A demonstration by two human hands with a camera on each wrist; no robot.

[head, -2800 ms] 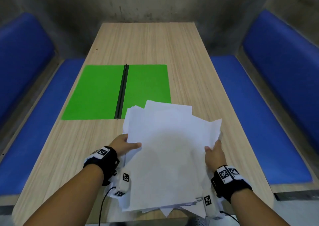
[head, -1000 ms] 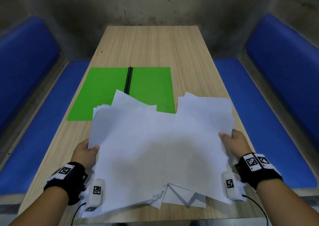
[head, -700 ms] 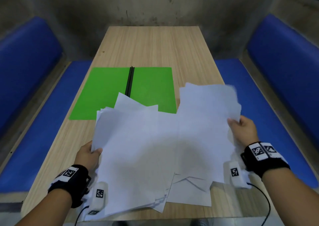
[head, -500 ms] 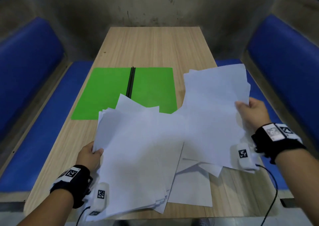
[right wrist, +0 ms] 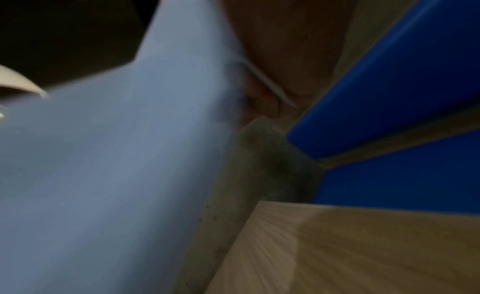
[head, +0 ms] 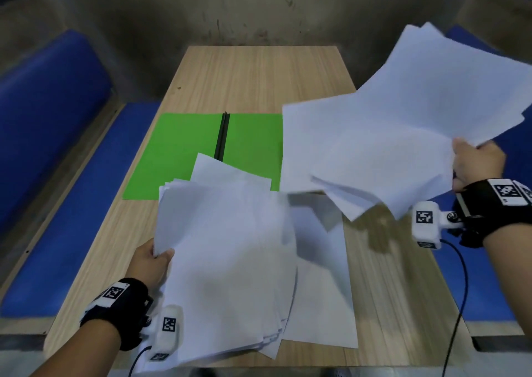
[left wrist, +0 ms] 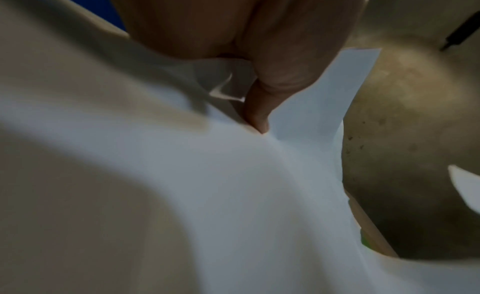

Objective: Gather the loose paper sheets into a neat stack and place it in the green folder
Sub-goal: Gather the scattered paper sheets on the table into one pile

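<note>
A wooden bench (head: 259,77) runs away from the viewer between blue padded seats (head: 43,134), with a stained grey wall at the far end. The green folder (head: 178,152) lies open and flat on the left half of the bench, its black spine (head: 223,134) running near to far.

The sheets are in two lots. The left hand (head: 149,264) pinches the left edge of the near pile (head: 224,261), thumb on top; the left wrist view shows a finger pressed into the paper. That pile rests on the bench, its long axis near to far and leaning slightly right, its far corners overlapping the folder's near edge. One sheet (head: 322,299) lies flat on the bench, partly under the pile's right side. The right hand (head: 478,160) pinches the right edge of a fanned bundle (head: 397,123), lifted clear of the bench and tilted up toward the far right, its corners splayed in several directions.

By my reading the task is in its early middle: every sheet is in a grip or beside one, but nothing is squared up and nothing is in the folder. What is left is to bring the raised bundle onto the near pile, take in the flat sheet, tap the edges even, and lay the stack on one green panel, long axis along the spine.
</note>
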